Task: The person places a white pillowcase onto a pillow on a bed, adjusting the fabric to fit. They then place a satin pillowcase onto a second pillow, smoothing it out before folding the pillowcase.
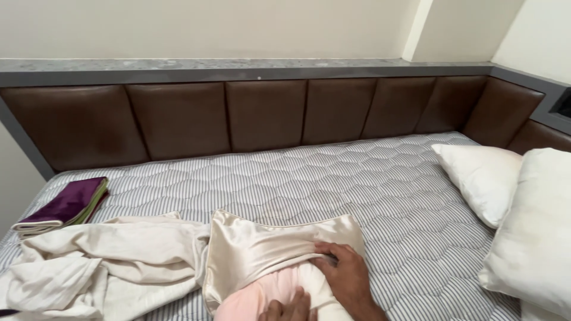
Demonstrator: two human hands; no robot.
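Observation:
A shiny cream satin pillowcase (250,249) lies on the striped quilted mattress (333,178) near the front edge. A pale pink pillow (262,294) sticks out of its open end. My right hand (348,276) grips the bunched edge of the pillowcase over the pillow. Only the fingertips of my left hand (288,309) show at the bottom edge, pressing on the pink pillow.
A crumpled cream sheet (95,267) lies to the left of the pillowcase. Folded purple and green cloths (65,205) sit at the far left. Two white pillows (485,178) (535,238) rest at the right. A brown padded headboard (267,113) runs along the back.

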